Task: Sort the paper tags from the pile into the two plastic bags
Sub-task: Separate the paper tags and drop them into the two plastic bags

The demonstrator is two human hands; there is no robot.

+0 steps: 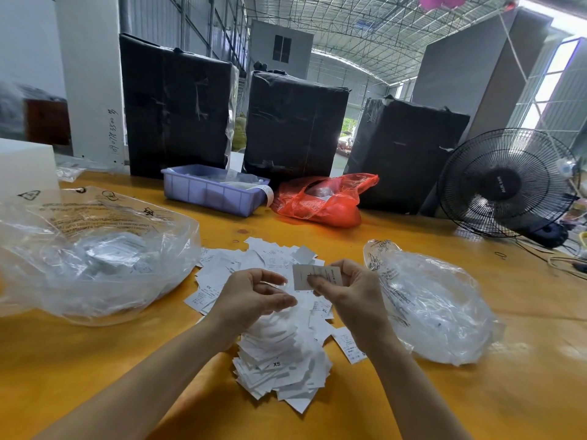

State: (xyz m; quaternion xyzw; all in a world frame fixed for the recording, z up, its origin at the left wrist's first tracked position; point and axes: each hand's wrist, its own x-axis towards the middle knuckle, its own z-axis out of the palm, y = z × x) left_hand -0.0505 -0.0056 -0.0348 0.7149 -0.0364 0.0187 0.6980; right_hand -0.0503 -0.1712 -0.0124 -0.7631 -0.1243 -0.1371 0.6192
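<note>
A pile of white paper tags (279,354) lies on the yellow table (476,401) in front of me. My right hand (346,293) pinches a small white tag (305,276) above the pile. My left hand (251,293) hovers beside it, fingers loosely curled, holding nothing. A large clear plastic bag (95,255) with tags inside sits to the left. A smaller clear plastic bag (435,303) lies to the right, close to my right hand.
A purple plastic tray (209,192) and a red plastic bag (327,201) sit at the back of the table. Three black wrapped bales (295,122) stand behind them. A black fan (505,182) stands at the right, with cables near it.
</note>
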